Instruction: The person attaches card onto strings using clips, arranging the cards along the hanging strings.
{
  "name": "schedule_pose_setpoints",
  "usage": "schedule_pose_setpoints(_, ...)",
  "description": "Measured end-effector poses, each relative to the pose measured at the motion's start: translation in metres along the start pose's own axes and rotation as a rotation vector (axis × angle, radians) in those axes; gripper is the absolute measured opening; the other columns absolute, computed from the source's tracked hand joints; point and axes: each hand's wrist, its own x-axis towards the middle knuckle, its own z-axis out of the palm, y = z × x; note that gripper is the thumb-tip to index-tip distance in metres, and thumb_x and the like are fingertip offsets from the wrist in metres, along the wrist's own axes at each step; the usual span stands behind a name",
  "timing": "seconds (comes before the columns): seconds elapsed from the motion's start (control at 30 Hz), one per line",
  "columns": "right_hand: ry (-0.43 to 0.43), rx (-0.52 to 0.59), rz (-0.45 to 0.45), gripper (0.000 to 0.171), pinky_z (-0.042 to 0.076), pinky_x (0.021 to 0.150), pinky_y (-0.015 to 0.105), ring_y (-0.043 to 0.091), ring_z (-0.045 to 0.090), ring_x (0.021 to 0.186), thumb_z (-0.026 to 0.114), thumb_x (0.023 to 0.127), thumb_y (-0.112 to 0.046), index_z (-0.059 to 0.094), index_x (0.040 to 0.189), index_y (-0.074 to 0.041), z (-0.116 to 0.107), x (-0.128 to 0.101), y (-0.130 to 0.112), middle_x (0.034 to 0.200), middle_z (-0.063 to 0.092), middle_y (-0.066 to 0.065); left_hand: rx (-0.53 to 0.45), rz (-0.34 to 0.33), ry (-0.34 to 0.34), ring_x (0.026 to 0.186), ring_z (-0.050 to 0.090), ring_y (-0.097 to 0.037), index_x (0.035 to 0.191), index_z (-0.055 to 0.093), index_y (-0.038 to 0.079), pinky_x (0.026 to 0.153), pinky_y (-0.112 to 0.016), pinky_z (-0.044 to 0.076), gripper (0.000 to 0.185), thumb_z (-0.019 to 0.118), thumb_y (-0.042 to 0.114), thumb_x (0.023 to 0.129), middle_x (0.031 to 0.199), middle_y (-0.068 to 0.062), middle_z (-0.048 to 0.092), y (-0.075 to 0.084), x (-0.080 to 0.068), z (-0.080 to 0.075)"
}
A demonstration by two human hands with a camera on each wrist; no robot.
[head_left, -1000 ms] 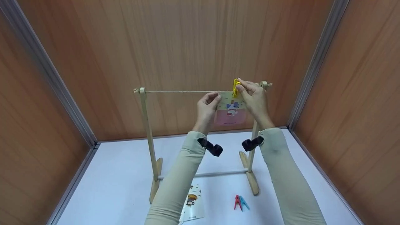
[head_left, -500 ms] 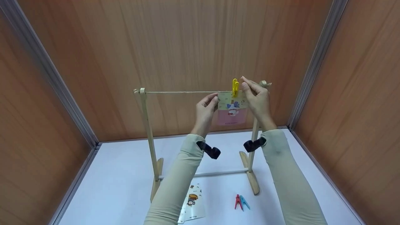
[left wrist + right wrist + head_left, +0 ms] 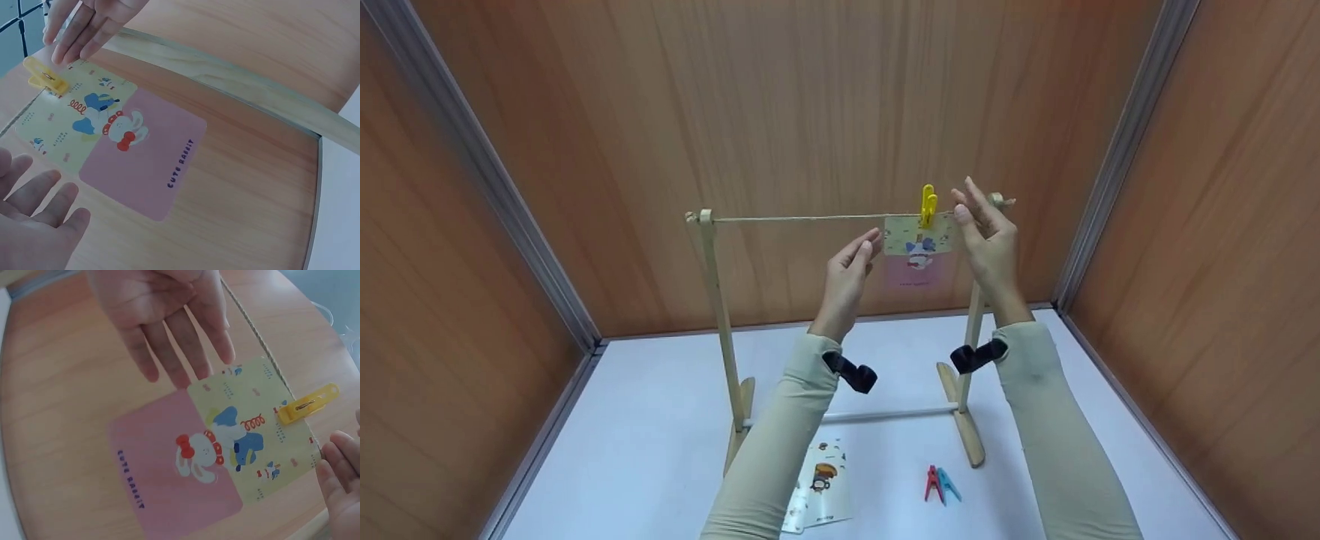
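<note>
1. Yellow clothespin [image 3: 928,206] now clamps the picture card [image 3: 919,247] to the string [image 3: 810,219] of the wooden rack [image 3: 712,300], near the rack's right post.
2. A second ago the right hand [image 3: 990,240] pinched the clothespin and the left hand [image 3: 847,274] held the card's left edge; both have since let go and drawn slightly apart.
3. Both hands hover with fingers straight and spread, just beside the card on either side, touching nothing.
4. The card hangs on its own, so this hanging looks complete.
5. In front of the rack's base, another card [image 3: 821,487] and a red and a blue clothespin [image 3: 939,484] lie on the white table [image 3: 645,420].
</note>
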Motion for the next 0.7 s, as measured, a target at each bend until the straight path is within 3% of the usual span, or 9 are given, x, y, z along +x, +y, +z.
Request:
schedule_pose_setpoints(0.2, 0.023, 0.060, -0.018, 0.047, 0.037, 0.111, 0.033, 0.024, 0.051, 0.130, 0.053, 0.099, -0.013, 0.042, 0.144, -0.008, -0.002, -0.009, 0.005, 0.136, 0.056, 0.016, 0.038, 0.001, -0.037, 0.140, 0.038, -0.025, 0.145, 0.040, 0.012, 0.116, -0.042, 0.027, 0.043, 0.036, 0.028, 0.105, 0.150, -0.008, 0.042, -0.008, -0.008, -0.009)
schedule_pose_setpoints(0.4, 0.033, 0.094, -0.003, 0.048, 0.036, 0.111, 0.029, 0.017, 0.049, 0.132, 0.054, 0.099, -0.019, 0.042, 0.145, -0.012, -0.007, -0.020, 0.011, 0.138, 0.056, 0.008, 0.046, -0.026, -0.035, 0.140, 0.037, -0.025, 0.148, 0.035, 0.013, 0.117, -0.044, 0.026, 0.045, 0.035, 0.029, 0.106, 0.151, -0.008, 0.041, -0.018, -0.015, -0.025)
schedule_pose_setpoints(0.7, 0.020, 0.124, 0.125, 0.051, 0.035, 0.112, 0.031, 0.016, 0.049, 0.132, 0.056, 0.098, -0.027, 0.041, 0.146, -0.018, -0.012, -0.039, 0.025, 0.141, 0.054, 0.004, 0.063, -0.082, -0.048, 0.140, 0.038, -0.026, 0.150, 0.031, 0.012, 0.117, -0.045, 0.025, 0.047, 0.036, 0.028, 0.105, 0.150, -0.012, 0.041, -0.039, -0.030, -0.046)
